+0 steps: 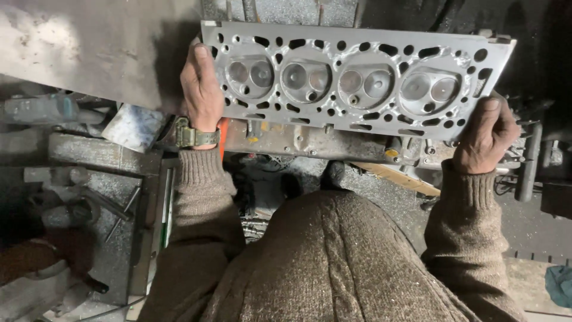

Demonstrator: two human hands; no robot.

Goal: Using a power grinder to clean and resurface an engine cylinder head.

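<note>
Cylinder head (357, 80), upper centre of frame, carried face-up: left hand (201, 89) and right hand (485, 137) grasp opposite ends; steady, level support needed next.

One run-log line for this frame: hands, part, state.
left hand: grips cylinder head left end | right hand: grips right end | head: held up, valve side facing camera

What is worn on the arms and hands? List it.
Both arms are in brown, flecked knitted sleeves with ribbed cuffs. The left hand is bare, with an olive-green strap and metal buckle, like a watch band, at the wrist. The right hand is bare, nothing on the wrist.
</note>
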